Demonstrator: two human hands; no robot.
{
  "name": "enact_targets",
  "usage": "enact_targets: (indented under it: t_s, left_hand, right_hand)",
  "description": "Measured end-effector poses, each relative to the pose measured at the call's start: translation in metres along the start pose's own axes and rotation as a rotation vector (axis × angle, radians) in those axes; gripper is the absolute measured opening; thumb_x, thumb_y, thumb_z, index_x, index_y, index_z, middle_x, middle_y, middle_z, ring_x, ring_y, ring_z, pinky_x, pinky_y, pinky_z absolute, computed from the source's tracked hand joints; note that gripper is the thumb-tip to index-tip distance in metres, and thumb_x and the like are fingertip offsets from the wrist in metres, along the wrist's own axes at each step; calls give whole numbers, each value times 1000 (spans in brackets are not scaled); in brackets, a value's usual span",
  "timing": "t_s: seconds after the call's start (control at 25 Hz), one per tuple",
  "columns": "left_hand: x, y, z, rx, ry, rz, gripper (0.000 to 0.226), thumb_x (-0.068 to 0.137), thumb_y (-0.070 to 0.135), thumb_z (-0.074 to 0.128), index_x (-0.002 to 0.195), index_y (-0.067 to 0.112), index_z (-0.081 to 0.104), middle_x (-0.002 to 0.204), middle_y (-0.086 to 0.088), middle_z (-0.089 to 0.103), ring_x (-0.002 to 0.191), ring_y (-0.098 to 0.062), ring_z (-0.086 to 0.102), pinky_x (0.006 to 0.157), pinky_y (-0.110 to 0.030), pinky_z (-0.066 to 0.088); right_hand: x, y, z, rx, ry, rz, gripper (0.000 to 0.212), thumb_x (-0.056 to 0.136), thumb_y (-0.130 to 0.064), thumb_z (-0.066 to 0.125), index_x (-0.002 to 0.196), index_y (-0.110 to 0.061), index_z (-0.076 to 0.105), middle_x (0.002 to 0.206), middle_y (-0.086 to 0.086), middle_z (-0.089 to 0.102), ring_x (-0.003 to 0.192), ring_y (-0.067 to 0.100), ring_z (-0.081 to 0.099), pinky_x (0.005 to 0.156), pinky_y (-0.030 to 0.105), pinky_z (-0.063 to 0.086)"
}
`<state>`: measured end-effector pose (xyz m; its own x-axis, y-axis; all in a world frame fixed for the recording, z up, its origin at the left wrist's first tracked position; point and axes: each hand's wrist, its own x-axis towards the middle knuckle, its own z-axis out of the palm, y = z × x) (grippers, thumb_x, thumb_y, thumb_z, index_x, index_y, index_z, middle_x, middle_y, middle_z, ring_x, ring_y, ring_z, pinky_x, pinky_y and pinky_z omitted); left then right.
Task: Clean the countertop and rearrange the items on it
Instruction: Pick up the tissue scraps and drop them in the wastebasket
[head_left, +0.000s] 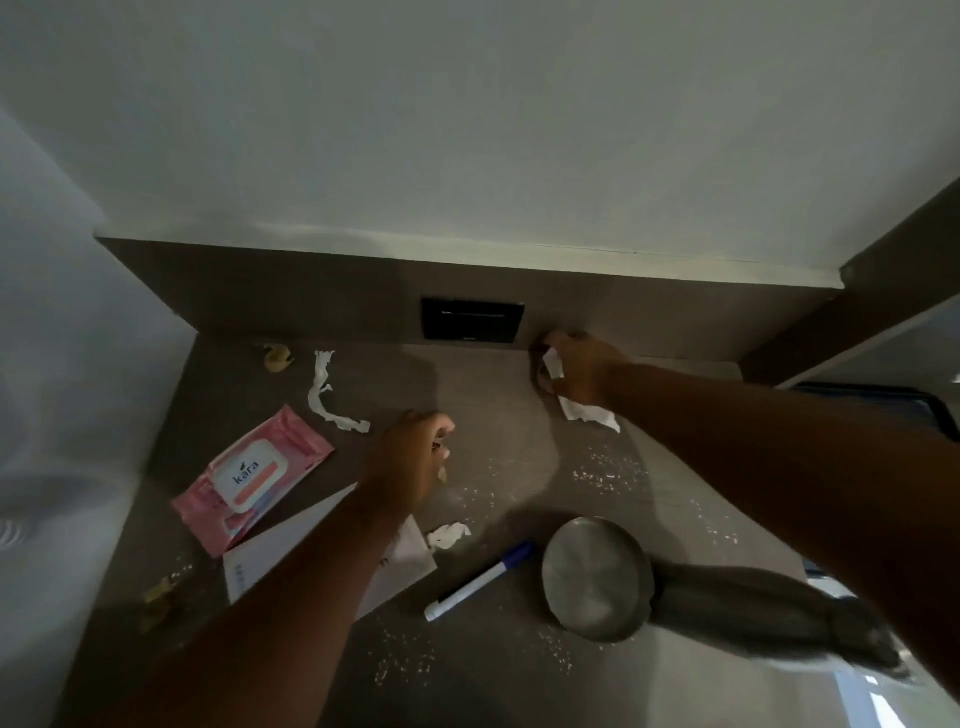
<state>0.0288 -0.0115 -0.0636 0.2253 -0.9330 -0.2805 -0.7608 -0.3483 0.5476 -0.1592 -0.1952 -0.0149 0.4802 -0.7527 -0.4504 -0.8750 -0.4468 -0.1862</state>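
Note:
On the brown countertop (498, 405) my right hand (582, 371) grips crumpled white tissue (587, 413) at the back, near the wall. My left hand (410, 457) hovers mid-counter with curled fingers pinching small scraps. A torn white paper strip (327, 400) lies at the back left, and a small white scrap (448, 535) sits near my left forearm. White crumbs (608, 473) are scattered over the surface. A pink wet-wipes pack (252, 478) lies at the left, beside a white paper sheet (311, 551) partly under my arm.
A blue-capped white marker (480, 579) and a round steel plate (595, 577) lie near the front. Yellowish scraps sit at the back left (275, 356) and front left (158, 592). A black socket panel (472, 319) is on the backsplash. A grey cloth (769, 618) lies at the right.

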Motion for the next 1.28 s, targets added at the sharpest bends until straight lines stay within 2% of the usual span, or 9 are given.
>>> enact_targets:
  t_s: [0.12,0.28,0.4,0.52,0.6,0.72,0.84,1.04,1.28]
  left_hand:
    - [2,-10,-14,-131,104,17,26,91,8,63,115,18,65,114,-1,60,85,-1,54,73,-13,41]
    - [0,-46,-53,-202,221,-86,24,94,15,58,117,21,63,111,2,65,94,-4,62,78,-18,50]
    - [-3,-81,-80,-243,353,-226,21,95,13,56,114,18,65,108,0,68,78,-1,61,58,-14,50]
    - [-7,-113,-95,-246,446,-285,20,94,7,57,111,9,68,110,-10,68,91,-15,66,75,-30,58]
    - [-10,-126,-98,-226,412,-325,19,95,9,56,110,9,68,112,-11,68,98,-23,65,80,-36,57]
    - [-8,-120,-96,-176,360,-258,16,95,9,57,105,9,70,103,-7,71,77,-6,60,63,-13,42]
    - [2,-100,-97,-154,245,-175,14,94,8,59,102,9,70,102,-8,72,69,-3,58,57,-11,40]
    - [13,-81,-95,-143,-37,-297,29,88,13,69,115,6,65,108,-11,66,87,-19,58,73,-26,49]
    - [7,-67,-102,13,-130,-233,38,92,26,64,126,10,61,121,-13,64,114,-26,59,100,-36,48]
  right_hand:
    - [15,-26,18,-3,35,84,47,83,-28,69,128,-20,55,126,12,60,111,32,59,87,36,48]
    - [23,-47,29,-71,54,181,31,94,-17,53,122,-11,64,123,16,62,110,34,60,92,39,49]
    - [15,-75,33,-11,97,124,23,96,-16,49,108,-8,67,111,16,64,96,30,63,85,39,53]
    - [1,-126,34,125,146,-37,18,93,-11,51,98,-13,68,104,12,65,89,26,63,82,37,53]
    - [-16,-154,43,61,91,-134,17,93,-11,51,96,-16,67,100,9,66,83,22,63,76,33,54]
    - [-60,-166,69,-165,14,-215,23,94,-15,53,115,-14,62,109,10,65,90,23,66,79,32,56]
    - [-103,-161,93,-192,-95,-176,36,94,-17,56,129,-18,53,124,11,56,103,25,62,87,36,55]
    - [-135,-153,122,-105,-140,-149,48,95,-23,53,142,-23,40,148,9,34,121,29,52,98,40,49]
    - [-129,-145,129,-121,-17,-148,26,91,-24,60,116,-19,63,119,6,60,99,22,63,76,24,47]
